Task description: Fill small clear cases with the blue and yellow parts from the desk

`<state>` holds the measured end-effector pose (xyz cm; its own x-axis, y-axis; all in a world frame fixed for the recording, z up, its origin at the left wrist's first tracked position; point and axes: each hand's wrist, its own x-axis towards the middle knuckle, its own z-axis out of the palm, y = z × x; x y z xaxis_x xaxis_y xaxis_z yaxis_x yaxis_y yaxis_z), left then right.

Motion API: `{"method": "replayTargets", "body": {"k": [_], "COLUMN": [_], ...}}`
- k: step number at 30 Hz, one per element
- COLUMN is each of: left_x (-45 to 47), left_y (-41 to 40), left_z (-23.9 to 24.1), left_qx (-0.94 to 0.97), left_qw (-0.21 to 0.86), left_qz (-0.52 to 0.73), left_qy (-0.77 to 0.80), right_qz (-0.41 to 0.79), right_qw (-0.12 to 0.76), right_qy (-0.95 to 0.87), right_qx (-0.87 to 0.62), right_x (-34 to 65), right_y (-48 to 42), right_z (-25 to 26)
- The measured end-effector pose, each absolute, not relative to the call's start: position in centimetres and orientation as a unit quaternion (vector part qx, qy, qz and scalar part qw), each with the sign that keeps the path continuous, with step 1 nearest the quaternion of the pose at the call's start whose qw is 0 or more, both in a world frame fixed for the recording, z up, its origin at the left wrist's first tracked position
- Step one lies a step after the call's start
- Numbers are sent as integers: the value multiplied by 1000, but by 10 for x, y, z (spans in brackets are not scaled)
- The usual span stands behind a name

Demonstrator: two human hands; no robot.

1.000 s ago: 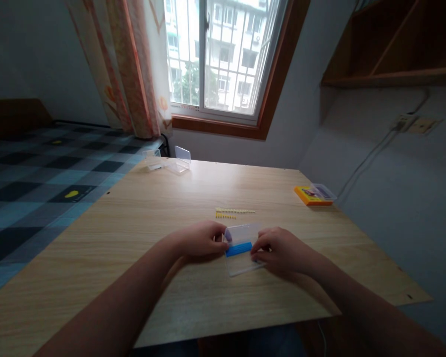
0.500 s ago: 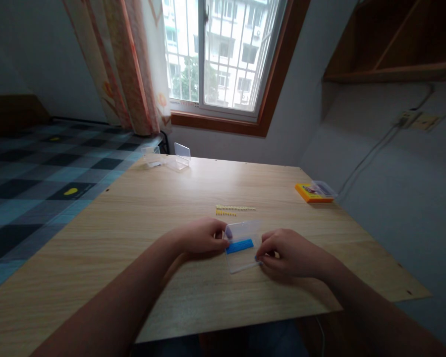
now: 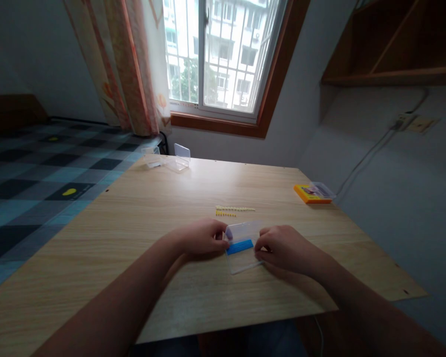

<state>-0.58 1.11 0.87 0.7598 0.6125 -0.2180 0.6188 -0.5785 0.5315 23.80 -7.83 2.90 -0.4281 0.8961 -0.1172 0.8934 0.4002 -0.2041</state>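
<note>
A clear plastic box lies on the table with its lid raised at the back. Inside it, toward the left, sits a strip of blue pieces. My left hand grips the box's left side, thumb and fingers closed on the edge. At the right side of the box is my right hand, its fingertips pinched together over the interior. Whatever is between those fingertips is hidden. Just beyond the box, rows of small yellow and pale pieces lie on the wood.
The wooden table has an orange-and-yellow case with a clear cover at its right edge. Open clear boxes stand at the far left corner. A checked bed borders the left side; a wall with a cord runs along the right.
My right hand has shifted slightly up and left, closer in over the box. My left hand and the box stay in place.
</note>
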Motion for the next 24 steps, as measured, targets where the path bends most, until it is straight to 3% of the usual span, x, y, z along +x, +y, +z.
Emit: {"method": "replayTargets", "body": {"k": [6, 12, 24], "left_x": [-6, -5, -5], "left_y": [11, 12, 11], "left_z": [9, 9, 8], "left_qx": [886, 888, 886], "left_qw": [314, 309, 317], "left_qz": [-6, -7, -1], "left_qy": [340, 339, 338], "right_qz": [108, 98, 72], "right_qw": [-8, 44, -26], "right_qy": [-836, -820, -803], "right_qx": [-537, -562, -591], "right_x": [234, 241, 224], "right_y": [-75, -76, -77], "right_z": [29, 33, 25]}}
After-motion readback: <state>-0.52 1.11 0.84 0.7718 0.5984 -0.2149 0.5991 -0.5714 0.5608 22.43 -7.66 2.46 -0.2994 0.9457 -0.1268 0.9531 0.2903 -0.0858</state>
